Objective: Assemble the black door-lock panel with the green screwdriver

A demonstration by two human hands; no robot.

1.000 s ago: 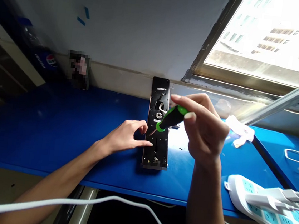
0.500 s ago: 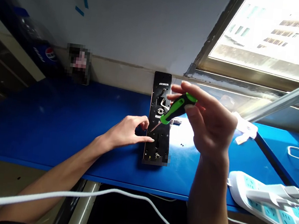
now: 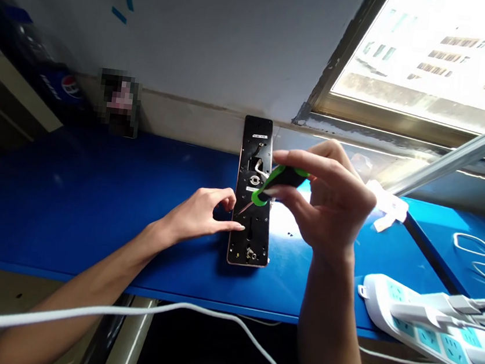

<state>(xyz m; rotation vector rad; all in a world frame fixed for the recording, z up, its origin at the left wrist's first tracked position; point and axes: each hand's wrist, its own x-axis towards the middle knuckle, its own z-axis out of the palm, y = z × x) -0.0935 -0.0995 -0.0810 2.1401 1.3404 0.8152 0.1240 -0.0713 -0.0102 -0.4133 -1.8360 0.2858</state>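
A long black panel (image 3: 252, 221) with screw holes, a white label and a round fitting, resembling the back of a door lock, lies upright in view on the blue table. My left hand (image 3: 197, 215) grips its left edge, thumb laid over the face and fingers curled at the side. Pinched between thumb and fingers of my right hand (image 3: 332, 198) is a green and black screwdriver (image 3: 275, 183). It tilts down to the left, its tip at the panel's left side near my left fingers. Whether a screw sits under the tip is too small to tell.
Several small dark bits, likely screws (image 3: 290, 234), lie right of the panel on the blue table (image 3: 136, 193). A white power strip (image 3: 427, 331) with plugs stands at the right. A white cable (image 3: 184, 307) crosses in front. A bottle (image 3: 53, 73) stands at the far left.
My right hand's fingers have shifted on the screwdriver handle, the index finger and thumb now reaching further forward along it. The whole view has slid slightly; the left hand keeps its place on the panel.
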